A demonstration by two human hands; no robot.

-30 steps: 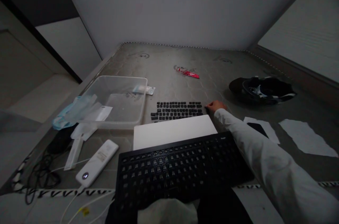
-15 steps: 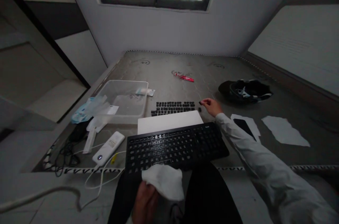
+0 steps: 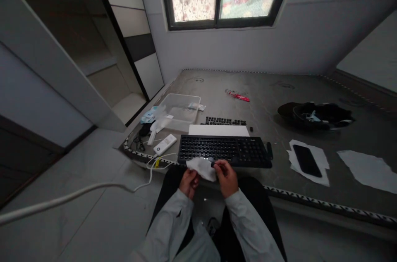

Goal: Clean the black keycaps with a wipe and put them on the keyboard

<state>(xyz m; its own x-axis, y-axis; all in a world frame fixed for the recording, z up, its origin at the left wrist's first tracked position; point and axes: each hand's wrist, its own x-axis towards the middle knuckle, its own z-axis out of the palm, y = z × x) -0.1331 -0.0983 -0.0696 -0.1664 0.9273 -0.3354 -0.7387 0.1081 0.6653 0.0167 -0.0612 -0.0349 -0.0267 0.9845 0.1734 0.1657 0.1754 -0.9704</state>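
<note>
My left hand (image 3: 188,182) is closed on a crumpled white tissue (image 3: 201,167) in front of the keyboard's near edge. In the fingertips of my right hand (image 3: 226,177) is a small black keycap (image 3: 212,164), held against the right side of the tissue. Just beyond both hands lies a black keyboard (image 3: 252,150), many of its keycaps off. It leans on a white box or board (image 3: 218,130). Rows of loose black keycaps (image 3: 225,120) are laid out behind that, and a single keycap (image 3: 251,129) sits apart to their right.
At the left stand a clear plastic bin (image 3: 182,121) and a white device (image 3: 165,144) with cables. A black phone (image 3: 307,160) rests on white paper, with another paper sheet (image 3: 367,167) beside it. Farther back are a dark cap (image 3: 316,115) and a red item (image 3: 240,96).
My right hand has come back from the loose keycaps to the tissue, bringing one keycap. The left hand still holds the tissue. The camera view has shifted.
</note>
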